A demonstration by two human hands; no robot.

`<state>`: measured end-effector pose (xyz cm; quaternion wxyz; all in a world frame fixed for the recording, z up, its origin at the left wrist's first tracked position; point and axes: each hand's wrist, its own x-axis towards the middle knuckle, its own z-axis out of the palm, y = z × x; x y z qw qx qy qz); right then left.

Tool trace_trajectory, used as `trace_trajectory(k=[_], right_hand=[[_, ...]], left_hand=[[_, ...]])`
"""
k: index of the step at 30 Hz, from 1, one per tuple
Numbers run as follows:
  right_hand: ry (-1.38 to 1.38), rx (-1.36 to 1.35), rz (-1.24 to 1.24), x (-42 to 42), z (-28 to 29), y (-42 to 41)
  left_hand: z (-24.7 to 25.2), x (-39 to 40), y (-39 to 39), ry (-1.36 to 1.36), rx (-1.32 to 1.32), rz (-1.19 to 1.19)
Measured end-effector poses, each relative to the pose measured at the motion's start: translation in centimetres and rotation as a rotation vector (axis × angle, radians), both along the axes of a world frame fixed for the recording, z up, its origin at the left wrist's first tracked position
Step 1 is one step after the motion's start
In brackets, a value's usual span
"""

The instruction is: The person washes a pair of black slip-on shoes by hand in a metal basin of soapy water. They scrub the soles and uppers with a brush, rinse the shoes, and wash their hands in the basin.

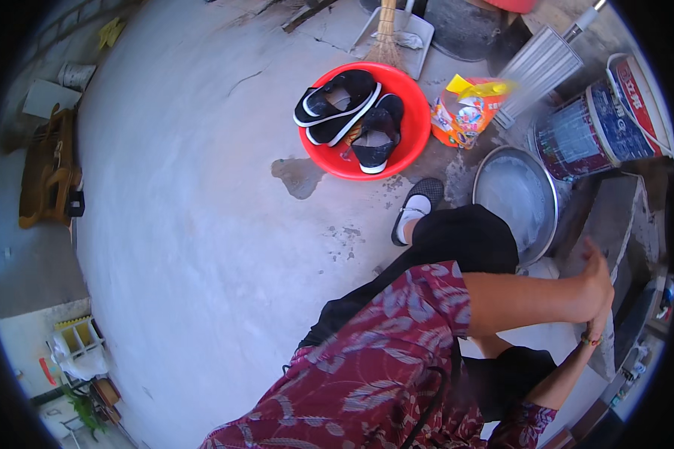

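My left hand [591, 289] and my right hand [596, 322] meet at the right, beside a rough-edged grey slab [606, 216]. They overlap near the left wrist, and the raised fingers are blurred. I cannot tell which hand those fingers belong to or whether anything is held. A beaded bracelet [591, 340] circles the right wrist. Close by, a round metal basin [556, 207] contains cloudy water, its near side partly behind my knee. Farther off, a red plastic basin [422, 120] holds several black shoes [348, 101] with white soles.
An orange bag [459, 126], seemingly detergent, stands beside the red basin. Behind are a straw broom [386, 39], a dustpan [425, 47], a ribbed grey object [539, 70] and paint buckets [573, 137]. A wet patch [297, 177] marks the floor. A wooden chair [50, 168] stands far left.
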<state>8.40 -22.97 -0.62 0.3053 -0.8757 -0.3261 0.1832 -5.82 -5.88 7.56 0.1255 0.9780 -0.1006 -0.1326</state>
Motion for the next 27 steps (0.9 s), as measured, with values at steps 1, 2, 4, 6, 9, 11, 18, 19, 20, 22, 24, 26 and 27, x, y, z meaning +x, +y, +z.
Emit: trace_trajectory(k=[1,2,4,6,9,11,18,19,20,22,24,26,27], right_hand=[[-0.043,-0.062,0.04,0.5,-0.3,0.1],[-0.114,-0.155,0.077,0.7,-0.3,-0.4],[-0.075,-0.116,0.07,-0.5,-0.7,1.3],[-0.032,-0.071,0.016,-2.4,-0.3,2.5],[0.0,-0.124,0.032,-2.0,-0.8,2.3],[0.031,-0.137,0.01,-2.3,-0.8,2.7],[-0.014,-0.185,0.077,-3.7,-1.6,4.3],[-0.029,-0.193,0.104,-3.9,-1.4,5.3],[-0.038,-0.202,0.093,-4.2,-0.9,5.7],[-0.048,-0.197,0.08,-4.4,-0.2,6.4],[-0.061,-0.205,0.078,-4.2,-0.5,6.7],[-0.123,-0.244,-0.003,-5.3,0.5,3.9],[-0.135,-0.271,-0.004,-5.7,1.1,4.1]], left_hand=[[0.8,-2.7,3.0,-0.183,-0.003,0.028],[1.7,-5.1,5.7,-0.376,-0.013,0.04],[1.3,-9.0,12.3,-0.533,-0.07,0.229],[-3.8,-14.4,19.1,-0.827,-0.299,0.378],[-11.6,-21.5,27.3,-0.287,0.047,0.942],[-17.4,-26.7,31.3,-0.134,0.12,1.167],[-35.5,-30.1,35.3,0.216,0.01,1.076],[-38.1,-31.0,35.8,0.179,-0.002,1.058],[-40.1,-30.8,36.0,0.142,-0.027,1.02],[-44.1,-31.8,36.2,0.118,-0.173,1.256],[-47.3,-32.0,36.1,0.16,-0.178,1.309],[-42.9,-26.5,35.2,0.405,-0.285,1.338],[-44.0,-26.6,35.5,0.403,-0.269,1.31]])
